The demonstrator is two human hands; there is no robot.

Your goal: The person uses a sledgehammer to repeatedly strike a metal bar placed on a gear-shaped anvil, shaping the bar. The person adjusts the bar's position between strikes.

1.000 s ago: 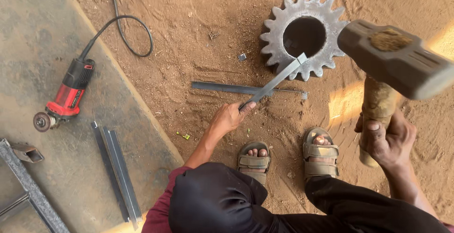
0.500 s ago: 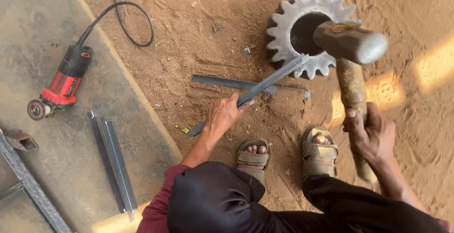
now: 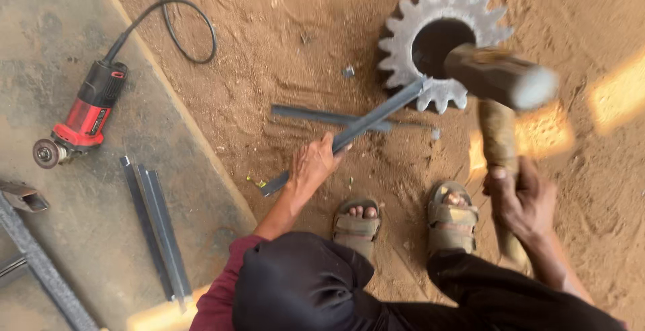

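My left hand [image 3: 312, 166] grips a long grey metal bar [image 3: 376, 116] near its lower end. The bar's far tip rests on the rim of a large toothed steel gear [image 3: 403, 42] lying flat on the sandy ground. My right hand [image 3: 521, 200] is closed around the wooden handle of a heavy sledgehammer. Its head [image 3: 500, 75] is blurred and sits over the gear's lower right rim, just right of the bar's tip. A second flat bar [image 3: 309, 113] lies on the sand under the held one.
My sandalled feet [image 3: 356, 227] [image 3: 451, 220] stand on the sand below the gear. On the concrete slab at left lie a red angle grinder [image 3: 84, 119] with its black cable, two metal strips [image 3: 154, 223] and a steel frame piece [image 3: 40, 267].
The hammer head, raised close to the camera at the right one second ago, has swung down and left over the gear's rim. My left hand still holds the bar against the gear.
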